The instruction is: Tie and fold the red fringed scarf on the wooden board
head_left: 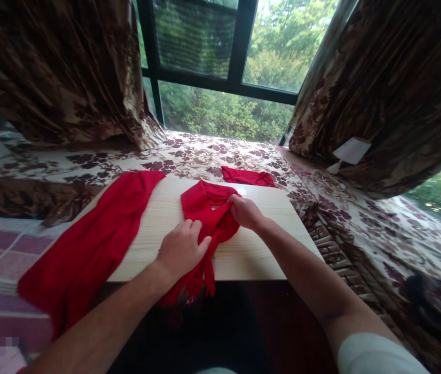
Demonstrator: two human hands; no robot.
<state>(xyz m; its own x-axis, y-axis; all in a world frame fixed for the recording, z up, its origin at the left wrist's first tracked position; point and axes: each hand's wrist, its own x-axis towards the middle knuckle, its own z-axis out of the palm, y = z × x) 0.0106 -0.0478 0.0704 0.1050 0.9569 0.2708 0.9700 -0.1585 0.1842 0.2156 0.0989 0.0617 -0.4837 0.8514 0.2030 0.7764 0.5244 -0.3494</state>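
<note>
A red fringed scarf [226, 228] lies partly folded and looped on the light wooden table [251, 262], its tassels hanging over the near edge. My right hand [245, 212] is closed in a pinch on the scarf's upper right part. At the scarf's lower left, my left hand [184, 245] is closed on the fabric, fingers curled down and thumb to the right; the fingertips are partly hidden. To the left, a long red garment or cloth [103, 244] drapes across the table's side and hangs off it.
Beyond the table's far edge, another red cloth [247, 176] lies on the floral window-seat cover [192, 153]. A small white lamp [351, 150] stands at the right. Patterned curtains [60, 67] flank the window. Dark objects [434, 306] sit at the lower right.
</note>
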